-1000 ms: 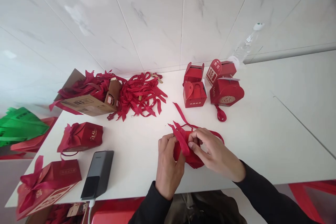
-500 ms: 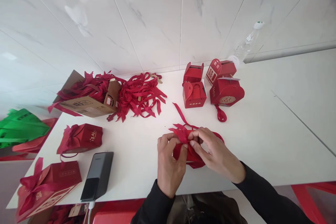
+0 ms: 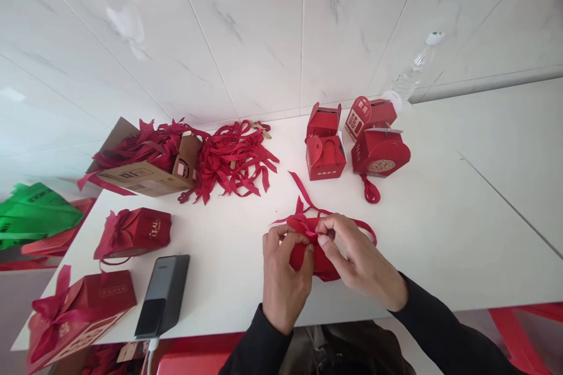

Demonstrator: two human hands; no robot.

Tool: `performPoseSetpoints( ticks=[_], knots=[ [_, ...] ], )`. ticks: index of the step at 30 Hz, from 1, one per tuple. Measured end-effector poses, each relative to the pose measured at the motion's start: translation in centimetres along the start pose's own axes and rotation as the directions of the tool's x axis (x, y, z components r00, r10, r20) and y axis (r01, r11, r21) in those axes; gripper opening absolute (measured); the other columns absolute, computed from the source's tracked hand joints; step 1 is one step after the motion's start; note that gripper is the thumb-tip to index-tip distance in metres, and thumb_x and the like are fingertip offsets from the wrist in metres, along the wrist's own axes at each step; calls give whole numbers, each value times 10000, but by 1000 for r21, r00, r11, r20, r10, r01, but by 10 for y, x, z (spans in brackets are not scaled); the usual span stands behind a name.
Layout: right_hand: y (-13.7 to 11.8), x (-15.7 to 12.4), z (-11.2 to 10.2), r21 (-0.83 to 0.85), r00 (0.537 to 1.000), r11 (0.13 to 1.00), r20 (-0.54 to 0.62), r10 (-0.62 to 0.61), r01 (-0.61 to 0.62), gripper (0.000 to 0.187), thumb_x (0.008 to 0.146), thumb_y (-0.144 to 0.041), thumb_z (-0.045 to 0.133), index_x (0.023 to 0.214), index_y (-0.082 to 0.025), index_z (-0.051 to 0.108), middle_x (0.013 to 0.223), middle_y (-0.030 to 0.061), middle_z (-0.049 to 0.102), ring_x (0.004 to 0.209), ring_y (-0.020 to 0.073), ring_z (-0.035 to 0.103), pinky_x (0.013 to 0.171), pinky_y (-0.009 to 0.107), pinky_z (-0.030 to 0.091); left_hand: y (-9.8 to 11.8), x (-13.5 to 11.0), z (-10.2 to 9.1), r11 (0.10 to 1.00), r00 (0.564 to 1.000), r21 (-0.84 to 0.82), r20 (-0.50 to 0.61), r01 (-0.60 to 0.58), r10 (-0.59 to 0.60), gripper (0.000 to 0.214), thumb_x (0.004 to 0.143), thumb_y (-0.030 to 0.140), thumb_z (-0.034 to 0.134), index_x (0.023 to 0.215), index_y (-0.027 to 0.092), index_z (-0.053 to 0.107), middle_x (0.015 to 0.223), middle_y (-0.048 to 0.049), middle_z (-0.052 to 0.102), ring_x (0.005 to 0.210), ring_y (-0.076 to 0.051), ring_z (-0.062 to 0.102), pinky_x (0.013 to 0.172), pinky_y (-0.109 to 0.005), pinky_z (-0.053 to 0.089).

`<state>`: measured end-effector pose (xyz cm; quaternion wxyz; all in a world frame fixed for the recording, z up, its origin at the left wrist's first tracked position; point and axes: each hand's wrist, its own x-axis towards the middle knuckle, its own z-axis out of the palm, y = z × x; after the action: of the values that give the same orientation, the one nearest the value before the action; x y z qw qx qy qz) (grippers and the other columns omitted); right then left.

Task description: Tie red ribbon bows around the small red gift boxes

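A small red gift box (image 3: 317,262) sits on the white table (image 3: 440,234) near its front edge, with a red ribbon (image 3: 305,224) gathered on top of it. My left hand (image 3: 284,275) pinches the ribbon at the box's left side, fingers closed. My right hand (image 3: 358,261) pinches the same ribbon from the right, thumb and forefinger together. Loose ribbon ends trail off toward the back and right. Most of the box is hidden behind my hands.
A cardboard box (image 3: 145,173) full of red ribbons and a loose ribbon pile (image 3: 235,161) lie back left. Several red gift boxes (image 3: 325,155) stand behind, near a clear bottle (image 3: 413,70). Tied boxes (image 3: 132,233) and a phone (image 3: 162,296) lie at the left.
The upright ribbon ends have been drawn down into a flatter knot on the box. Both hands closed in slightly on it.
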<state>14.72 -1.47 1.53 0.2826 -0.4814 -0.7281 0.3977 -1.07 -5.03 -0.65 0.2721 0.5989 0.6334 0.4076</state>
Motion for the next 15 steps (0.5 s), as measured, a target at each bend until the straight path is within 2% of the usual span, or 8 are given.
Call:
performPoseSetpoints(
  ticks=[2,4,7,9,11,12,14,15],
  knots=[
    [1,-2,-5,199,994,975,54,91,-100,206,1053,-411,397,984,-243,494,972,67,648,803,220,585,683,346,504,1,3,1,999,998,-28,-60,31,-33,85,881,160,575,842,224,615,968,-46,602,981,-209,568,853,-358,488],
    [5,-5,-11,413,987,896,71,146,-162,235,1053,-462,404,993,-251,487,988,60,658,769,203,568,686,338,506,0,7,0,994,988,-60,-114,96,-103,105,886,174,538,792,217,556,871,-30,592,880,-192,572,779,-338,484],
    [13,-6,-17,646,983,751,-9,182,-133,221,1044,-477,432,1003,-265,482,924,44,634,794,207,561,749,355,516,0,9,-3,973,969,-80,-109,216,-224,154,932,232,471,787,216,522,823,-23,608,792,-182,581,713,-335,477],
    [16,-5,-18,695,979,705,-9,203,-140,203,1040,-462,446,996,-269,489,881,39,608,834,221,569,798,379,518,1,6,-3,979,979,-60,-47,196,-199,105,932,293,522,979,213,571,1006,-61,656,943,-217,625,797,-379,510],
    [16,-3,-18,698,977,698,6,212,-156,184,1029,-448,464,990,-272,499,841,33,590,831,228,570,825,405,519,3,0,1,996,995,-7,35,91,-91,442,871,317,641,1277,211,501,1266,-119,605,1184,-278,583,948,-457,505],
    [15,-2,-19,702,973,697,-26,228,-145,169,1019,-439,474,990,-275,502,811,24,576,809,229,568,820,413,522,4,-3,3,999,997,25,68,44,-45,602,841,305,681,1380,210,429,1335,-139,568,1253,-298,550,997,-487,491],
    [11,0,-29,723,936,687,-192,293,-67,128,986,-409,495,975,-282,502,734,1,513,763,230,561,812,426,525,5,-8,8,997,995,77,94,9,-16,682,837,271,680,1443,205,373,1336,-154,567,1268,-306,546,1024,-514,488],
    [9,1,-38,730,886,684,-311,343,-8,106,970,-387,501,952,-283,501,701,-11,462,742,228,554,812,432,524,5,-9,9,996,996,85,86,22,-30,639,858,263,654,1435,205,385,1306,-151,585,1246,-298,564,1016,-512,499]
  ],
)
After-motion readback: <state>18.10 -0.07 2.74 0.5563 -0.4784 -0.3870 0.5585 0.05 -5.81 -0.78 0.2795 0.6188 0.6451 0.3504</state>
